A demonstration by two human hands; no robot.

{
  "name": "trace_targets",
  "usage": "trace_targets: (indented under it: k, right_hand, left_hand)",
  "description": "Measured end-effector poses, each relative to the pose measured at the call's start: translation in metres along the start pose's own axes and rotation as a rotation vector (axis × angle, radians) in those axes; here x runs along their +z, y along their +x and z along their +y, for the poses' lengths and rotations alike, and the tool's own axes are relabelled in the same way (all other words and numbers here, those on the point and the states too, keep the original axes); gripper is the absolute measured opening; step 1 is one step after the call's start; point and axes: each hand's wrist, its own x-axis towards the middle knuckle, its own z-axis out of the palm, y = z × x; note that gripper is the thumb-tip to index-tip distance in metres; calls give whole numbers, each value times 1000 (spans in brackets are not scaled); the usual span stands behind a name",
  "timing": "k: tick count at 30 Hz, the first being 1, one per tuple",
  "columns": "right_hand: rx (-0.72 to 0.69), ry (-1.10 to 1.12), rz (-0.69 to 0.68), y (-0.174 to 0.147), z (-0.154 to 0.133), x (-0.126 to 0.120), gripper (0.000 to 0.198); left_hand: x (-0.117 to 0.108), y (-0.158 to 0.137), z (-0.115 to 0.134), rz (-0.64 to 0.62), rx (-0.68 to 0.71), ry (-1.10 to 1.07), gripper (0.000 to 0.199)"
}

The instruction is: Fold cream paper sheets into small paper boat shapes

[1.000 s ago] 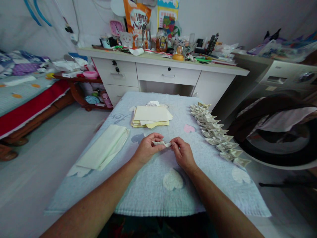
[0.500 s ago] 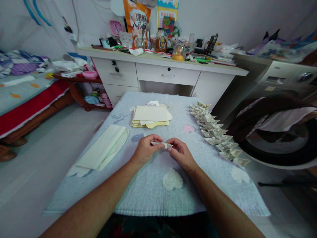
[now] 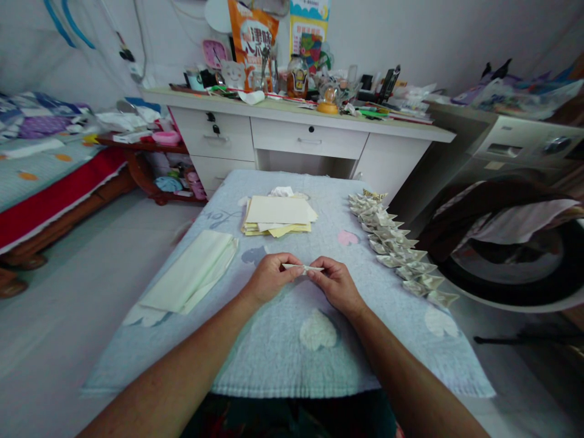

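Between my two hands, over the middle of the cloth-covered table (image 3: 274, 353), is a small folded paper piece (image 3: 303, 267) with pointed ends. My left hand (image 3: 272, 277) pinches its left part between thumb and fingers. The right part is pinched by my right hand (image 3: 336, 283), whose thumb lies close to the other thumb. Beyond my hands sits a stack of cream and yellow paper sheets (image 3: 279, 210). Left of my left arm lies a folded pale-green sheet bundle (image 3: 189, 267). Several folded paper boats (image 3: 395, 243) stand in a slanting row along the right side.
A white desk (image 3: 310, 131) crowded with jars, bags and small items stands behind the table. To the right is a washing machine (image 3: 502, 243) with cloth hanging from its door. A bed (image 3: 59, 176) is at the left.
Both hands have shifted slightly, and the folded paper looks flatter and more level between them. The right fingers have moved a little along its right end. Both hands keep their pinch.
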Motion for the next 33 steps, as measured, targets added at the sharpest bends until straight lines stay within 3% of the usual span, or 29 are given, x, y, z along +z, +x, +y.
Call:
trace_targets:
  k: [5, 10, 13, 17, 22, 29, 33]
  right_hand:
    - [-26, -32, 6, -3, -3, 2, 23]
    - [23, -272, -70, -10, -11, -9, 24]
    - [56, -384, -135, -15, -20, -21, 10]
    - [9, -426, -132, -10, -31, -26, 40]
    - [-22, -491, -234, 15, -33, -16, 10]
    - [-3, -212, -274, 20, -18, -11, 23]
    - [-10, -163, -237, 17, -10, -7, 26]
  left_hand:
    - [0, 1, -2, 43, -9, 7, 21]
    - [-1, 2, -6, 24, -12, 24, 21]
    - [-1, 2, -5, 13, 5, 26, 21]
    - [1, 1, -5, 6, 36, 36, 20]
    - [3, 0, -3, 18, 19, 45, 20]
    - [0, 1, -4, 14, 9, -73, 22]
    - [-3, 2, -9, 0, 12, -4, 22]
